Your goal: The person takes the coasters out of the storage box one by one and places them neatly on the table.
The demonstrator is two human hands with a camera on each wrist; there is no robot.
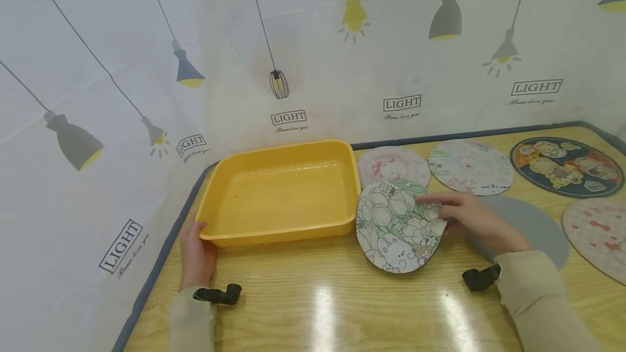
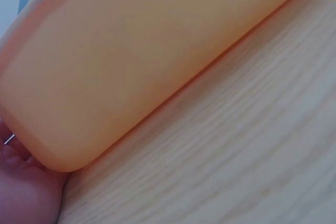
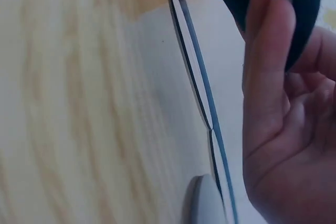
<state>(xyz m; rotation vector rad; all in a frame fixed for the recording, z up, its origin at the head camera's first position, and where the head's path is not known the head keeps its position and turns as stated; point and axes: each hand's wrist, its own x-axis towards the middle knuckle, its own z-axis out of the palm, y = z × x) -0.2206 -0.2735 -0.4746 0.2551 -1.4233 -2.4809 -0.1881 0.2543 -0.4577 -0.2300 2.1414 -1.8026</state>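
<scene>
My right hand (image 1: 471, 219) grips the right edge of a round mat (image 1: 398, 227) printed with green leaves, pale tulips and a white bunny. The mat is lifted and tilted, its dark underside (image 3: 304, 3) facing the right wrist camera, and its left edge overlaps the tray's right front corner in the head view. At the front left corner of the yellow plastic tray (image 1: 279, 231), my left hand (image 1: 195, 254) holds the rim, thumb over the edge. Close up in the left wrist view, fingers (image 2: 26, 182) press round the tray's lower corner; the rest of that hand is hidden.
Behind the held mat lies a pink-printed round mat (image 1: 391, 164). Further right are a pastel mat (image 1: 471, 167), a dark mat with bears (image 1: 567, 167), a plain grey mat (image 1: 535, 227) and a pink checked one (image 1: 601, 232). A lamp-printed wall covering (image 1: 323, 80) borders the wooden table (image 1: 293, 297).
</scene>
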